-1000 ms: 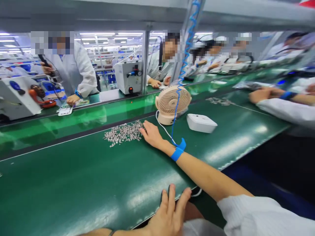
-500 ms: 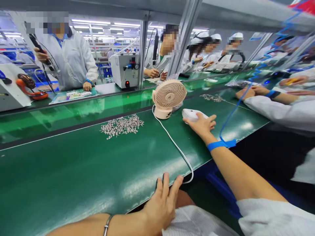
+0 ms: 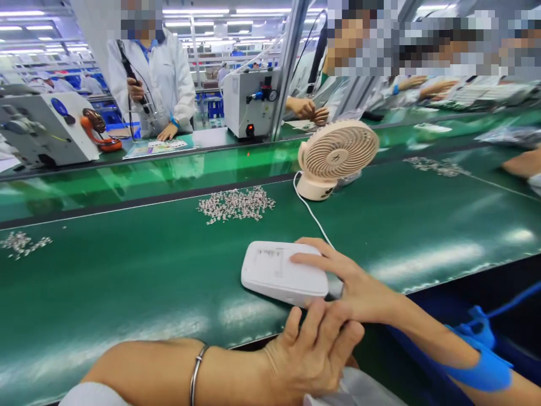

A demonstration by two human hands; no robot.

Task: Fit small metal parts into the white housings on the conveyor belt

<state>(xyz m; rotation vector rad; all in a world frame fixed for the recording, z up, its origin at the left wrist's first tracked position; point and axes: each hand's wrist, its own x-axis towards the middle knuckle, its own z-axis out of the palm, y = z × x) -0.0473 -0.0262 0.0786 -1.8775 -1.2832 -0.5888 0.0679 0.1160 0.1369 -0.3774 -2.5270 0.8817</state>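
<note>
A green bench (image 3: 147,282) crosses the view, a beige fan (image 3: 340,155) standing on it. Left of the fan lies a heap of small bits (image 3: 236,204), with a smaller scatter (image 3: 23,243) farther left and another (image 3: 437,166) to its right. Beyond the fan, people (image 3: 180,84) in white coats fill a room under strip lights (image 3: 262,10). A plastic bag (image 3: 509,136) lies well right of the fan, contents too blurred to tell. Nearer than the fan, the right hand (image 3: 359,285) clasps the end of a white box (image 3: 274,276); its inside is hidden. The left hand (image 3: 310,358), fingers bent and spread, is close by; I cannot tell whether it touches the box.
</note>
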